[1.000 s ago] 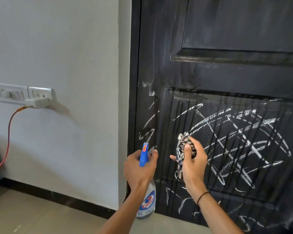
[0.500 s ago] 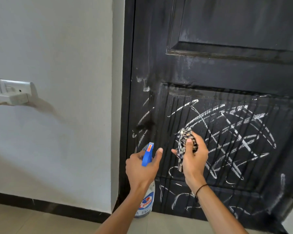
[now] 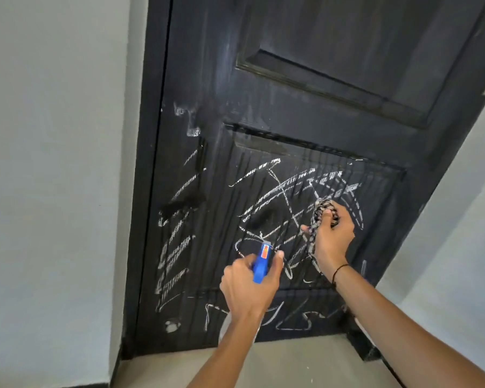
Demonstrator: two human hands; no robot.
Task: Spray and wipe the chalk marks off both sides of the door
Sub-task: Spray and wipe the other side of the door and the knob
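Observation:
A black panelled door point(image 3: 305, 113) fills the middle of the view. White chalk marks point(image 3: 277, 189) cover its lower panel and left stile, streaked by wet drips. My left hand point(image 3: 247, 287) grips a spray bottle point(image 3: 261, 261) by its blue trigger head, nozzle towards the lower panel; the bottle's body is mostly hidden behind my wrist. My right hand point(image 3: 333, 236) holds a bunched checked cloth point(image 3: 321, 214) against the right part of the lower panel.
A pale wall point(image 3: 53, 163) stands to the left of the black door frame point(image 3: 149, 191), and another wall point(image 3: 459, 233) to the right. A light tiled floor point(image 3: 305, 359) lies below the door.
The view has swung right and tilted, so the wall socket left the frame. My right hand with the cloth has moved right across the lower panel. The left hand still holds the bottle.

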